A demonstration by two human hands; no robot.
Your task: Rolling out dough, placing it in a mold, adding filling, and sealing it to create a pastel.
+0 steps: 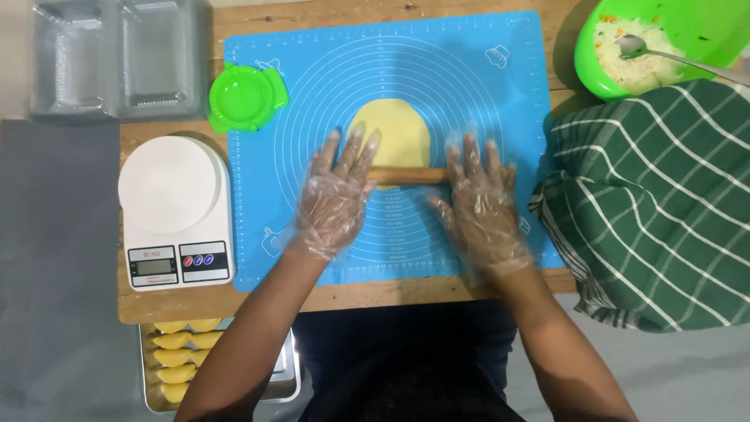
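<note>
A top-down view of a person rolling out dough on a table. A flat, pale yellow disc of dough (391, 133) lies near the middle of a blue silicone baking mat (437, 62) printed with white concentric circles. Its surface looks smooth and its outline is roughly round. A slim wooden rolling pin (408, 176) lies left to right across the near edge of the disc.

Both hands wear loose, clear plastic gloves. The left hand (334, 199) rests on the left end of the pin and the right hand (478, 203) on the right end. Neither hand forms a closed grip — the fingers are stretched flat and spread, palms pressing down on the pin.

The mat covers most of a wooden table (367, 295). At the mat's far left corner sits a round green plastic dumpling press (247, 97). Left of the mat stands a white digital kitchen scale (175, 211), and beyond it lie clear plastic containers (117, 59). At the far right a green bowl (601, 74) holds a pale chopped filling and a metal spoon (664, 53). A green cloth with white stripes (656, 203) is bunched at the right. Nearer, below the table's left edge, a metal tray (285, 383) holds folded yellow pastries (178, 355) in rows. The floor (55, 273) around is grey.
</note>
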